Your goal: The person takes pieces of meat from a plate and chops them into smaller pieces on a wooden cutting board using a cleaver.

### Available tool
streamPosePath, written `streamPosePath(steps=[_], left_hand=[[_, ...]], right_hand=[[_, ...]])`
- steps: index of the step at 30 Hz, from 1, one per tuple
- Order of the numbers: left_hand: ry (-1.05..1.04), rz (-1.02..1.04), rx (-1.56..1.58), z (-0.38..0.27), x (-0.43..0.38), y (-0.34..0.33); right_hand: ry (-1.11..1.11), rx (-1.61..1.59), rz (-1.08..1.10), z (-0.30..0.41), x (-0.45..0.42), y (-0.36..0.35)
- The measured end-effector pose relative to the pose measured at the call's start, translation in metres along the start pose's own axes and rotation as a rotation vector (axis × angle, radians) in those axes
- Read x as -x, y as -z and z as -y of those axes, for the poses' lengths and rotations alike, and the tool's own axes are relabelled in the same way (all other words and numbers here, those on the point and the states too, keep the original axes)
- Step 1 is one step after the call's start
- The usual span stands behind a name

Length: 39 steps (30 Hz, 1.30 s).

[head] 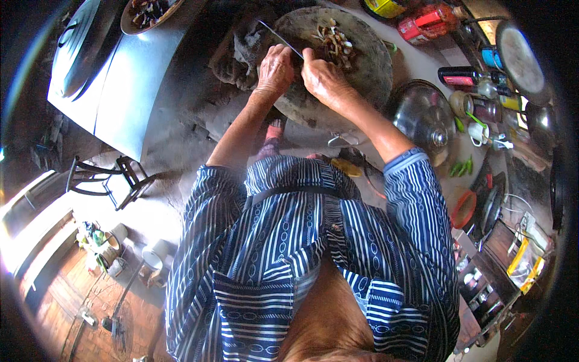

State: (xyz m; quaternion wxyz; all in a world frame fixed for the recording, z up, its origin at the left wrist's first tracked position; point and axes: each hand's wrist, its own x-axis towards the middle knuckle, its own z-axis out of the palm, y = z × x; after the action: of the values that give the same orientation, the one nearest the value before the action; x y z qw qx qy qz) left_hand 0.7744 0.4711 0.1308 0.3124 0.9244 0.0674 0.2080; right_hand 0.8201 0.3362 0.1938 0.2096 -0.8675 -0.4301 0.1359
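My right hand (pixel 322 78) is closed around a knife at the left part of a round chopping board (pixel 312 111). The knife's thin blade (pixel 279 38) points up and to the left, past my left hand. My left hand (pixel 277 68) is beside the blade with its fingers bent and close together; whether they hold anything is hidden. Chopped brown and whitish food pieces (pixel 337 43) lie in a loose pile on the board, above and to the right of my right hand. A crumpled grey cloth (pixel 248 49) is left of the board.
A glass pot lid (pixel 425 120) lies right of the board, near green peppers (pixel 462 167) and a white mug (pixel 478 134). Bottles, one dark (pixel 459 76), stand along the upper right. A bowl of dark food (pixel 149 13) rests on a pale table (pixel 131 81) at the upper left.
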Motion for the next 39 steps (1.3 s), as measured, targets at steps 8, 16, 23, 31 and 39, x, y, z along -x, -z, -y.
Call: streamPosePath(steps=[8, 16, 23, 31, 39], left_hand=[[0.097, 0.011, -0.042, 0.005, -0.001, 0.006], [0.070, 0.045, -0.080, 0.002, 0.001, 0.006], [0.097, 0.031, -0.104, 0.005, -0.004, 0.003], [0.119, 0.055, -0.104, 0.010, -0.001, 0.012], [0.047, 0.034, -0.042, -0.002, 0.004, 0.000]], right_hand=[[0.149, 0.097, 0.069, -0.018, 0.011, 0.023], [0.009, -0.087, 0.051, -0.011, 0.022, 0.009], [0.117, 0.063, -0.045, -0.018, -0.030, 0.014], [-0.026, -0.052, 0.152, -0.003, 0.033, 0.046], [0.165, 0.117, -0.007, -0.018, -0.014, -0.005]])
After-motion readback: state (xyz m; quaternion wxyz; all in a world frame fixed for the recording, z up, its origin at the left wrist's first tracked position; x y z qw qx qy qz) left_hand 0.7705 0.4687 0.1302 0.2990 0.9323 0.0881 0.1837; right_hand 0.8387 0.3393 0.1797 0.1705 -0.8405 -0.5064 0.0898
